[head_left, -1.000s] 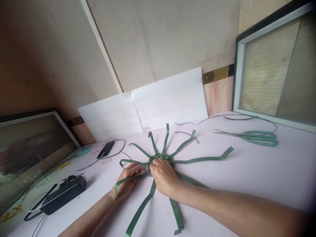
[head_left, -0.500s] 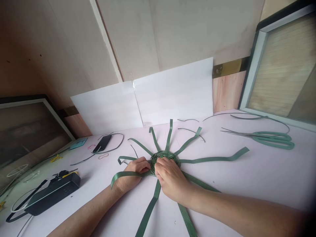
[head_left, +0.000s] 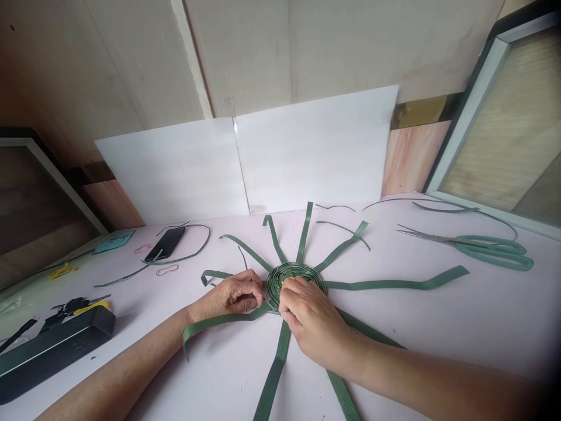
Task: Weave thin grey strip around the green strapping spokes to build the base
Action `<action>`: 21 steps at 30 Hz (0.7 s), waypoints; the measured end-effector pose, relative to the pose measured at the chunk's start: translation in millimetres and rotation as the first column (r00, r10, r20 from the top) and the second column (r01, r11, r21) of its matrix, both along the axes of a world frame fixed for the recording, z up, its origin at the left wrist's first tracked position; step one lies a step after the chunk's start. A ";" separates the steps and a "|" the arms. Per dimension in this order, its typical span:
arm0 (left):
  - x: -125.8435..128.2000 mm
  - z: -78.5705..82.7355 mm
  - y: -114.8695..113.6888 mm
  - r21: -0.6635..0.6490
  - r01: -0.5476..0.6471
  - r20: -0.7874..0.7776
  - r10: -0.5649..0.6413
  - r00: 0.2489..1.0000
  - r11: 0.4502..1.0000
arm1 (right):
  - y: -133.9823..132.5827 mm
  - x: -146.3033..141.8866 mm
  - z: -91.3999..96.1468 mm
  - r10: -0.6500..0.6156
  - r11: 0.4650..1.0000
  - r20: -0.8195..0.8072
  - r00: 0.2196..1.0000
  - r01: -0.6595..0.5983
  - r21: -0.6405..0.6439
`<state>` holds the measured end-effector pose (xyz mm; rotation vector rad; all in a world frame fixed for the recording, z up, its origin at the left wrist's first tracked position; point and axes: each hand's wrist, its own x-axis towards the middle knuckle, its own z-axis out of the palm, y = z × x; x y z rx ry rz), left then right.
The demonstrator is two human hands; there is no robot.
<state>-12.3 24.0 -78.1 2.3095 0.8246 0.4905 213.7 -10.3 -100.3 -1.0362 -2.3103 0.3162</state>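
Observation:
A round coil of woven green strapping [head_left: 274,282] lies flat on the table, with several flat green strips [head_left: 381,286] spreading from it like spokes. At its left edge, my left hand [head_left: 232,295] has curled fingers pressed against the rim, between two strips. One left strip [head_left: 219,321] passes over the forearm near the wrist. My right hand [head_left: 313,318] is closed over the middle of the coil, fingertips bent down into it. A small yellow bit shows by those fingers; what they pinch is hidden.
Green-handled scissors [head_left: 491,241] lie to the right, with thin dark strips [head_left: 442,206] behind them. On the left are a black phone [head_left: 166,242], a black box-shaped device [head_left: 65,345], keys [head_left: 74,305] and a blue packet [head_left: 114,241]. White boards [head_left: 307,152] lean on the wall.
The view has shifted, so the boards and left-side objects sit farther left and higher. My left hand has eased slightly off the coil's edge. The right hand stays on the middle.

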 end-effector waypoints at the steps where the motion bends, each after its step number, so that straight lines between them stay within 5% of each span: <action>1: -2.2 2.2 0.2 -0.040 0.003 -0.012 -0.003 1.000 0.999 | 0.0 0.2 -0.4 0.002 1.000 -0.006 1.000 -0.002 -0.011; 5: -6.7 2.4 2.3 -0.085 0.016 -0.039 -0.019 0.999 0.996 | -0.2 0.9 -1.9 -0.001 0.999 -0.025 1.000 0.000 -0.041; 9: -0.9 -9.6 6.6 0.144 0.029 -0.002 -0.029 1.000 0.989 | 0.2 0.7 -3.1 0.006 0.999 -0.053 0.999 -0.008 -0.042; 11: 3.7 -14.3 8.0 0.336 0.027 -0.045 -0.012 0.999 0.941 | 0.7 0.3 -3.7 0.014 0.999 -0.061 0.998 -0.016 -0.036; 15: 8.8 -14.7 9.3 0.639 0.119 -0.248 0.057 0.967 0.760 | 1.2 -0.3 -5.0 0.002 0.999 -0.064 0.998 -0.005 -0.046; 18: 8.7 -11.1 9.9 0.702 0.221 -0.334 0.039 0.942 0.677 | 1.0 0.0 -5.7 0.001 0.998 -0.071 0.997 -0.005 -0.058; 21: 8.4 -8.3 10.5 0.690 0.284 -0.370 -0.012 0.929 0.666 | 0.8 0.5 -5.7 0.006 0.999 -0.082 0.997 -0.010 -0.049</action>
